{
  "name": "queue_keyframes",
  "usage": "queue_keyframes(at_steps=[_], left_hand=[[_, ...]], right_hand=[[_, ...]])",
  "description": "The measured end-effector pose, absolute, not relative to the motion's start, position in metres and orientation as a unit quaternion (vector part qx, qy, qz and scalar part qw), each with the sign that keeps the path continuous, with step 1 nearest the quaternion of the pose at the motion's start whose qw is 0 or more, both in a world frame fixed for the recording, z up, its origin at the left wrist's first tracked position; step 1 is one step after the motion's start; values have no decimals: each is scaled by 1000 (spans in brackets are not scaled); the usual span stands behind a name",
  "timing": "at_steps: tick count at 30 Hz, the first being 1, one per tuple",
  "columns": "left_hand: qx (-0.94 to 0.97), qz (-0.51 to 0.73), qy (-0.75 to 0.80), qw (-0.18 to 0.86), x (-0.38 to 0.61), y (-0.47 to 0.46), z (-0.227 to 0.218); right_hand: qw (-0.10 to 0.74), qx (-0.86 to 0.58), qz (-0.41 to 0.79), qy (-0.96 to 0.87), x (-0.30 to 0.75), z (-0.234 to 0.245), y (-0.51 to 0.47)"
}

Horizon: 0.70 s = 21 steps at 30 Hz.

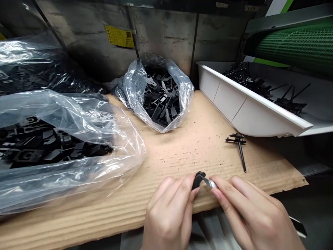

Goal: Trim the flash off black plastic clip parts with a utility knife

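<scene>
My left hand (169,210) is closed, pinching a small black plastic part (198,180) near the front edge of the cardboard. Opposite it, my right hand (253,211) grips a craft knife (210,182) close to its silvery blade. The blade's tip meets the black part, or lies right beside it; I cannot tell which. Most of the knife's handle is hidden by my fingers and palm. A black plastic sprue (239,149) with a long stem lies on the cardboard, beyond my right hand.
Cardboard (179,149) scattered with dark shavings covers the bench. Clear plastic bags (125,146) of black parts stand at the left, with another open bag (186,90) at the back. A white tray (223,100) of black sprues is at the right, beneath a green mesh roller (291,43).
</scene>
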<state>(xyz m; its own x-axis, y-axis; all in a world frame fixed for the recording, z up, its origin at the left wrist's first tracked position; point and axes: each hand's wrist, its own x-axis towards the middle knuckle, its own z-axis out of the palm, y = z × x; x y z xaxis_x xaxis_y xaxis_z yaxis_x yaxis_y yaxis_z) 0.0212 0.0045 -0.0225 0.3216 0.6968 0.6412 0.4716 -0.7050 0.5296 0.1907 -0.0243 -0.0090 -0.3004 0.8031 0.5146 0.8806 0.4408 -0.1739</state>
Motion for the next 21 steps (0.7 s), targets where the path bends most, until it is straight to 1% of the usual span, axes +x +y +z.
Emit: queue_keyframes(at_steps=[4, 7, 9, 13, 18, 21], left_hand=[[806, 461, 360, 92, 23, 5, -21], [802, 464, 365, 92, 22, 3, -20], [801, 463, 367, 99, 22, 1, -20], [799, 465, 365, 106, 24, 1, -21], [797, 470, 370, 89, 25, 3, -22], [800, 466, 367, 87, 24, 4, -20]], right_hand=[[282, -527, -71, -798, 194, -12, -20], [279, -581, -127, -754, 207, -15, -14], [286, -610, -133, -727, 215, -16, -12], [316, -569, -29, -759, 220, -16, -17], [332, -548, 19, -767, 208, -11, -21], [350, -556, 73, -750, 198, -5, -13]])
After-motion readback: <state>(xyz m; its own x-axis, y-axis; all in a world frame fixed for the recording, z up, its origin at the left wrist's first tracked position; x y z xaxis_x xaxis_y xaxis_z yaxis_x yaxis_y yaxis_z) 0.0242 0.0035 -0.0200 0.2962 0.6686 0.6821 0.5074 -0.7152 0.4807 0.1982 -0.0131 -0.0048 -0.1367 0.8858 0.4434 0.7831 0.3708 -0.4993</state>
